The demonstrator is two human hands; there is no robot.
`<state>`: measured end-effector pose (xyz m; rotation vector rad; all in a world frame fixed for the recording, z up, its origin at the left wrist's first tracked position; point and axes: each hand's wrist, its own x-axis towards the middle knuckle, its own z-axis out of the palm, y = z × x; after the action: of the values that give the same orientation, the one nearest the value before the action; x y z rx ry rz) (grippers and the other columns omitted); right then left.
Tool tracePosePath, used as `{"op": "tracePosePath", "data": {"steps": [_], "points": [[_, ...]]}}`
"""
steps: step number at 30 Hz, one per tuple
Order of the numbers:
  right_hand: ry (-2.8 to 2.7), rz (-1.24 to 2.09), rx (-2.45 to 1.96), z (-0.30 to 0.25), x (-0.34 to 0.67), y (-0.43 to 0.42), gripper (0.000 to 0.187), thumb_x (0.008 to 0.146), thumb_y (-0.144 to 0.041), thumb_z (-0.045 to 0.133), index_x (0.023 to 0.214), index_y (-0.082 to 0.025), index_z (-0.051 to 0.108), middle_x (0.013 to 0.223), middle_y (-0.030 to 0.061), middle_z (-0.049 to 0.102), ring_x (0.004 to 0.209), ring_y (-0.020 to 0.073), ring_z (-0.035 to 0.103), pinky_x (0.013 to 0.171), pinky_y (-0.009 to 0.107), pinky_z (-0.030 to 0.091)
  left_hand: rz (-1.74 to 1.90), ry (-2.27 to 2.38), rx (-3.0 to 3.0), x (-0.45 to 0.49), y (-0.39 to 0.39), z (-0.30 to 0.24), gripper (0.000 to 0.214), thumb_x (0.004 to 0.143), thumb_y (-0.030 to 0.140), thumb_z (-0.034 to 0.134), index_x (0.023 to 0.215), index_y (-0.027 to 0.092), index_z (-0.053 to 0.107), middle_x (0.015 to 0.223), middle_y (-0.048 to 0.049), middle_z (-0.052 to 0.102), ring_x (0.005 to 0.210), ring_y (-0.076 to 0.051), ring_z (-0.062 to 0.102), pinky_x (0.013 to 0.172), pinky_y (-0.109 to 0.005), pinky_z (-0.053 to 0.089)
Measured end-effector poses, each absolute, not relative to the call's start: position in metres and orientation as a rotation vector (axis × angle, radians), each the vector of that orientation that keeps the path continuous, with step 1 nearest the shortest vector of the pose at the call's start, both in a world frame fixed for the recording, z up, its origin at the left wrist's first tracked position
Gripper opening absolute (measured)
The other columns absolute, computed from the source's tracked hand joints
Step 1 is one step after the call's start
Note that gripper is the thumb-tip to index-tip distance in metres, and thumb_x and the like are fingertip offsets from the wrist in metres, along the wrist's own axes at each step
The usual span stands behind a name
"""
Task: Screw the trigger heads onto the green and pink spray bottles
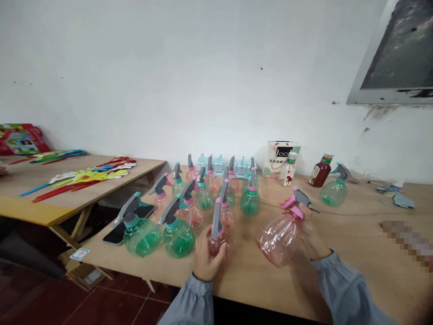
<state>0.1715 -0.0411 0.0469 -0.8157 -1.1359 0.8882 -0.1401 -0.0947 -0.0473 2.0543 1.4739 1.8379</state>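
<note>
My left hand is closed around the body of a small pink spray bottle with a grey trigger head, near the table's front edge. My right hand grips another spray bottle, clear pink with a pink collar, by its neck and grey-and-pink head. That bottle is tilted, its base toward the lower left. Left of my left hand stand two green spray bottles. Behind them, several more pink and green spray bottles stand in rows.
Light-blue plastic molds, a paper bag, a white-labelled bottle, a dark red bottle and a green spray bottle line the back. A phone lies at the left edge. Another table holds colourful flower-shaped items.
</note>
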Motion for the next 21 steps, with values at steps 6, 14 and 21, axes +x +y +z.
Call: {"op": "tracePosePath", "data": {"steps": [6,14,21], "points": [[-1.164,0.931,-0.783,0.048,0.166,-0.042,0.047,0.077,-0.068,0.059,0.099,-0.027,0.07,0.087,0.0075,0.076,0.084,0.0291,0.073,0.076,0.046,0.061,1.783,1.465,2.037,-0.145,-0.092,-0.051,0.052,0.086,0.045,0.065,0.129,0.018,0.054,0.12,-0.0136,0.068,0.111,-0.028,0.067,0.094,-0.044,0.054],[-1.211,0.788,-0.781,0.055,0.159,-0.042,0.031,0.074,-0.054,0.071,0.093,-0.03,0.072,0.086,0.0048,0.075,0.074,0.0237,0.07,0.071,0.043,0.061,1.782,1.466,2.046,-0.141,-0.094,-0.048,0.051,0.087,0.042,0.064,0.131,0.019,0.052,0.122,-0.0137,0.068,0.112,-0.029,0.066,0.095,-0.046,0.053],[-1.394,0.567,-0.807,0.058,0.147,-0.053,0.02,0.076,-0.047,0.072,0.083,-0.029,0.073,0.081,0.0044,0.074,0.078,0.0245,0.071,0.077,0.043,0.061,1.784,1.466,2.078,-0.145,-0.092,-0.048,0.051,0.086,0.043,0.065,0.129,0.019,0.055,0.12,-0.0135,0.069,0.109,-0.029,0.068,0.091,-0.043,0.055]]}}
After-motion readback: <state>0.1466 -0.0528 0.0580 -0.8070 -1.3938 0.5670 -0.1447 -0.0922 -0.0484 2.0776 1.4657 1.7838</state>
